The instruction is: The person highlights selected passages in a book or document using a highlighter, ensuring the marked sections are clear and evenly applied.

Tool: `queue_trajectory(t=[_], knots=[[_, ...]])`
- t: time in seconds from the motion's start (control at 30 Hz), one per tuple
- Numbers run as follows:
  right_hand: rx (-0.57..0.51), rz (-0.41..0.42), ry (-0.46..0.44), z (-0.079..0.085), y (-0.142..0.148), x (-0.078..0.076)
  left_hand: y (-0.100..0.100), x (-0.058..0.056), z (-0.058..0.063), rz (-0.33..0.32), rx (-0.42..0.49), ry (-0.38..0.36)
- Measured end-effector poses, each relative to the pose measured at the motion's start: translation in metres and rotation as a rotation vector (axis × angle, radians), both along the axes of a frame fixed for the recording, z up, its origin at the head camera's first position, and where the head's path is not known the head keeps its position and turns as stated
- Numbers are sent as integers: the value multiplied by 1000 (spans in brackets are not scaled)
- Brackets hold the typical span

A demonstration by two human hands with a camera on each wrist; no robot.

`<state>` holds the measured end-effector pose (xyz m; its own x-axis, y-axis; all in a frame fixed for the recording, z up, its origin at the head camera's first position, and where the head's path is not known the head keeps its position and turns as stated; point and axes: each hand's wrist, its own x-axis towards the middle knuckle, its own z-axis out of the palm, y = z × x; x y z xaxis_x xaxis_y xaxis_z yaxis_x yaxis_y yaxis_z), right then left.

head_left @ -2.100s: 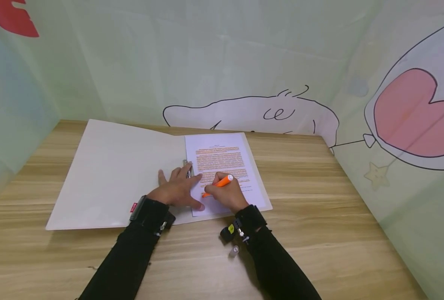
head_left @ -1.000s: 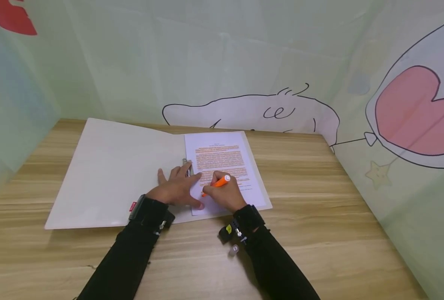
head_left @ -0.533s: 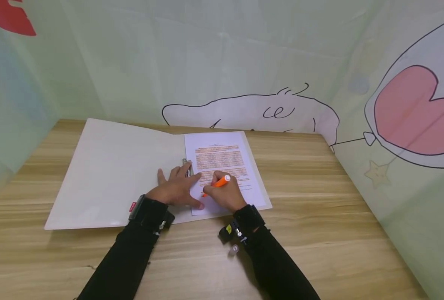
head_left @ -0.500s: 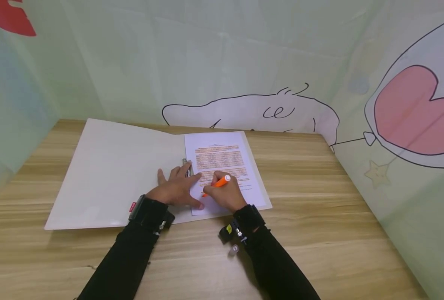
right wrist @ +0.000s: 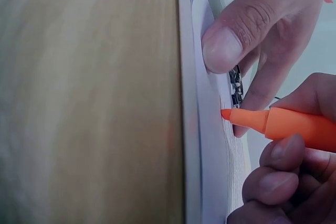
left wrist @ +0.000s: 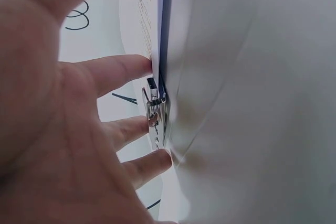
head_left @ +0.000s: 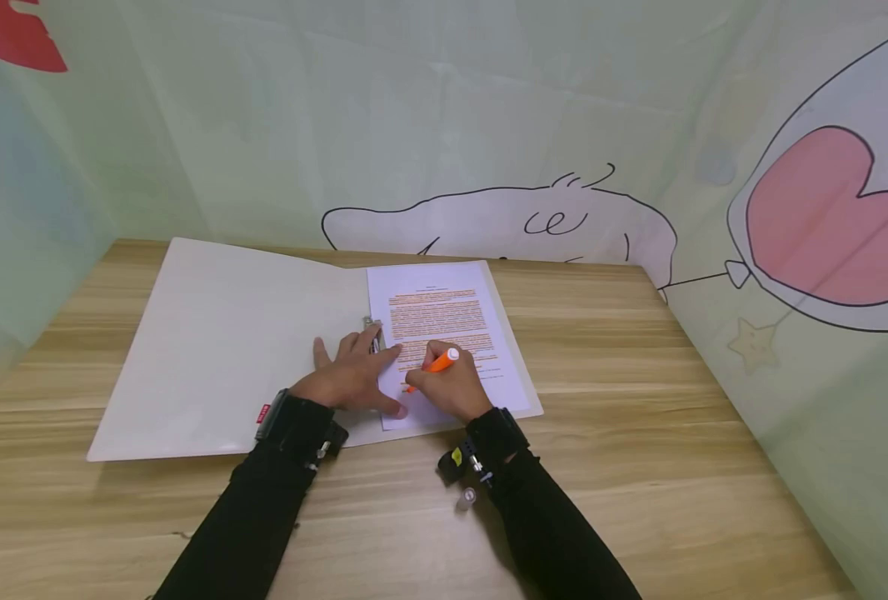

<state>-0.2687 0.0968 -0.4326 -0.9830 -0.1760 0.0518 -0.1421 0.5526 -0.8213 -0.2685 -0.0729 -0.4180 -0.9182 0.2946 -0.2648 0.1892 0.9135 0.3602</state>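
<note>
Pinching the slim orange highlighter (head_left: 442, 361), the right hand (head_left: 455, 392) slants it over the printed white paper sheet (head_left: 441, 315) toward the left hand (head_left: 348, 381) (splayed along the sheet's left edge).

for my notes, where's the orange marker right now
In the head view the orange marker is pinched in the right hand, its tip at the lower left of the printed sheet, close beside the left hand.
</note>
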Motion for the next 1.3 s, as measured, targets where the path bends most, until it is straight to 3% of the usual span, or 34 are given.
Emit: queue_trajectory(t=[1.3], knots=[[106,-45,-10,7,8,-3,0,2,3,5,-1,-4]])
